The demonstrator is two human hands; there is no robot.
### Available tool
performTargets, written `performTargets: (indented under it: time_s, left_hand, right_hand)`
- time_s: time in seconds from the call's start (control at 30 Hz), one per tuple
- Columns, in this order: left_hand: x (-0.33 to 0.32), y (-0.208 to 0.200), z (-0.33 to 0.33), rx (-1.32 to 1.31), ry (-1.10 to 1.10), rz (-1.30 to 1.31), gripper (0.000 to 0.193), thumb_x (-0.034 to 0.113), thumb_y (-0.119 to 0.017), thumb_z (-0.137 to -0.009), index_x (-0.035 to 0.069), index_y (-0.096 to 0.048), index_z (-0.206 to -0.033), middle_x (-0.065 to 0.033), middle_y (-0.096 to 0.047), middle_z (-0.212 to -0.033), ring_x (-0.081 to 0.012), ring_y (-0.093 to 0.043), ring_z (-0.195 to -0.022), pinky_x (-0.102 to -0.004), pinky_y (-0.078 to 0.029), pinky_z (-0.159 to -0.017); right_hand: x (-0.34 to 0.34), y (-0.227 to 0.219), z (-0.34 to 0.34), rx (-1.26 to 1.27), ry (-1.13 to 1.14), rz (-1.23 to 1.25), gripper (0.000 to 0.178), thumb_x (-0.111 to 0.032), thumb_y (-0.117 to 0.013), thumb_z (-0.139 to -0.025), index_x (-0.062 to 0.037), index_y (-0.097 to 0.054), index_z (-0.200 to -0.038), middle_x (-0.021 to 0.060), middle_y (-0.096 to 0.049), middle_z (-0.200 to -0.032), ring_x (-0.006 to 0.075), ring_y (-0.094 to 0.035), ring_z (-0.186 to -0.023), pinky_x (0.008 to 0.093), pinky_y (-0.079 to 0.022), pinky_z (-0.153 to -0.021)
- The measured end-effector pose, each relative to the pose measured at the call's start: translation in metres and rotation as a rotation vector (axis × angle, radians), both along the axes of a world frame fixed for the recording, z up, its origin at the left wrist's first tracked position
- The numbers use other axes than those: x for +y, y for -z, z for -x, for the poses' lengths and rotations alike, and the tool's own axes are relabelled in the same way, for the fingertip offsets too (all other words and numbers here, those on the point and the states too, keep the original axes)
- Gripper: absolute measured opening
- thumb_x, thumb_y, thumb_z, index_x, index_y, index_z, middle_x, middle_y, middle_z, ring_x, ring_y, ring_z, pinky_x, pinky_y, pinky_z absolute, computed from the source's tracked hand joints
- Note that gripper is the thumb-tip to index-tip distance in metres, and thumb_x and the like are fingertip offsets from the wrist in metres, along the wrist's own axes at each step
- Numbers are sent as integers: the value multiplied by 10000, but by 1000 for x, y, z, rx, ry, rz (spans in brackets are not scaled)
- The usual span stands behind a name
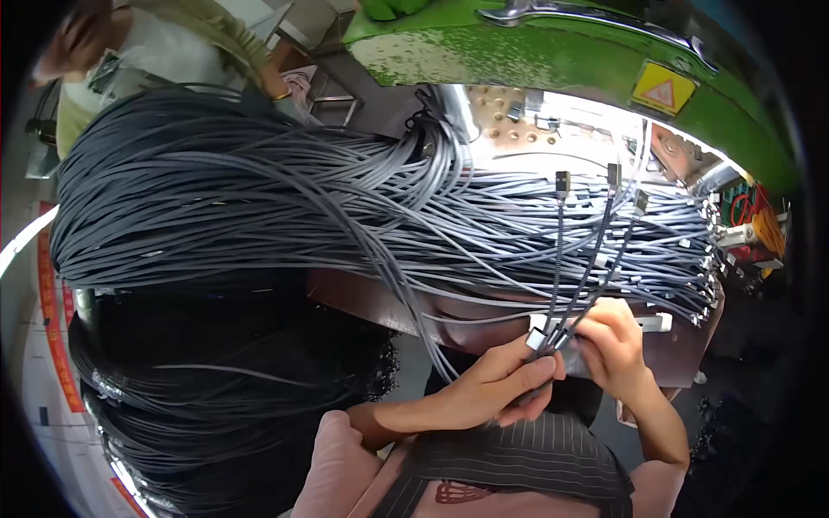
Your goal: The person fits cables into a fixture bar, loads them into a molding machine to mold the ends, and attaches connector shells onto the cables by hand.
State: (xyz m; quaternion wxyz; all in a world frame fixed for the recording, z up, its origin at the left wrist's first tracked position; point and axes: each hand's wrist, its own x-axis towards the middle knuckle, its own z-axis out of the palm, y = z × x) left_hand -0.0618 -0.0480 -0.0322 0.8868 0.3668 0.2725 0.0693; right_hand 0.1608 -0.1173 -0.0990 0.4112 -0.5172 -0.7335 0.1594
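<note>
Gripping three slim black braided cables with dark block-shaped connectors low down, between thumb and curled fingers of left hand, beside silver metallic fittings. Pinching near the same spot with right hand; cannot tell exact contact. Holding at near edge of brown tabletop, probably to keep upper ends fanned and well lit. Noting thick bundle of grey cables laid lengthwise, apparently to gather tips at right. Also seeing black cable heap lower left, chipped green machine housing beyond, person upper left.
</note>
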Motion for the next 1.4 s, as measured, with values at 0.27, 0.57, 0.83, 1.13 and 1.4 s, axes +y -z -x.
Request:
performTargets:
  time_s: [0.27, 0.57, 0.83, 1.13, 1.4]
  left_hand:
    - [1, 7, -3, 257, -20, -143, 267, 184, -423, -1043, 0, -580, -929, -61, -605, -802, -117, -574, -682, -229, -429, -559]
    - [1, 13, 6, 307, -10, -150, 196, 161, -548, -1002, 28, -668, -924, 77, -449, -623, -7, -360, -561, -207, -262, -512]
    - [8, -10, 10, 249, 171, -241, 213, 150, -538, -1004, 13, -690, -945, 38, -524, -667, -26, -404, -591, -206, -309, -531]
    - [10, -27, 16, -71, 252, -44, 413, 237, -361, -1083, -107, -551, -1210, 17, -474, -638, -44, -397, -532, -215, -348, -532]
    - [5, -25, 6, 70, 286, 117, 379, 249, -385, -1083, -84, -535, -1183, 27, -426, -644, -35, -378, -509, -194, -271, -458]
  right_hand:
    - [7, -9, 8, -157, 152, 20, 256, -81, -739, -720, -55, -627, -948, 68, -570, -861, 290, -569, -845, 425, -455, -767]
    - [-6, -17, 0, -195, 139, 85, 212, -82, -679, -792, -56, -632, -997, 47, -550, -842, 243, -567, -808, 367, -478, -717]
    - [7, -20, -27, -193, 336, -72, 392, 59, -677, -696, -75, -658, -1063, 50, -567, -913, 203, -588, -705, 296, -517, -595]
    - [-15, -14, -13, -113, 93, 87, 323, 22, -636, -682, -37, -606, -998, 75, -624, -969, 278, -602, -883, 395, -502, -800]
    - [-19, 18, -8, -82, 113, -159, 231, 0, -664, -732, -34, -636, -959, 76, -640, -970, 236, -626, -867, 500, -517, -955]
